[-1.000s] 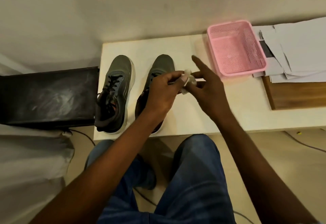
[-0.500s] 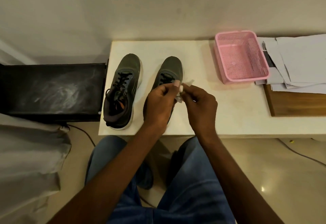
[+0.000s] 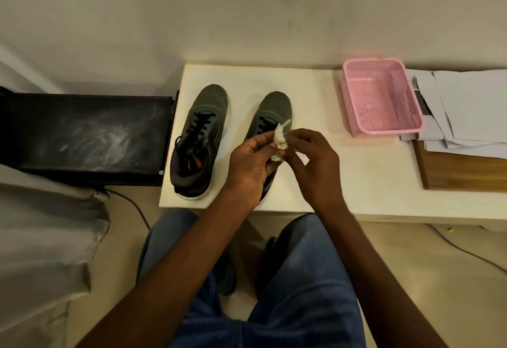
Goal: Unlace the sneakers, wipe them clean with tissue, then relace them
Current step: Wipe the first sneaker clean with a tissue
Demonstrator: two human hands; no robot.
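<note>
Two dark grey sneakers with black laces stand side by side on the white table [image 3: 356, 183], toes pointing away from me. The left sneaker [image 3: 200, 139] is in full view. The right sneaker [image 3: 274, 111] is partly hidden behind my hands. Both my left hand [image 3: 249, 164] and my right hand [image 3: 312, 161] pinch a small crumpled white tissue [image 3: 279, 139] between their fingertips, held just above the right sneaker's laces.
A pink mesh basket [image 3: 384, 122] sits on the table to the right, next to a stack of papers [image 3: 466, 111] on a wooden board [image 3: 461, 174]. A black box [image 3: 87, 136] stands left of the table. My knees are under the table's near edge.
The view has shifted, so the table sits lower in frame. My right hand's fingers, spread a second ago, have closed onto the tissue, and both hands now work it together.
</note>
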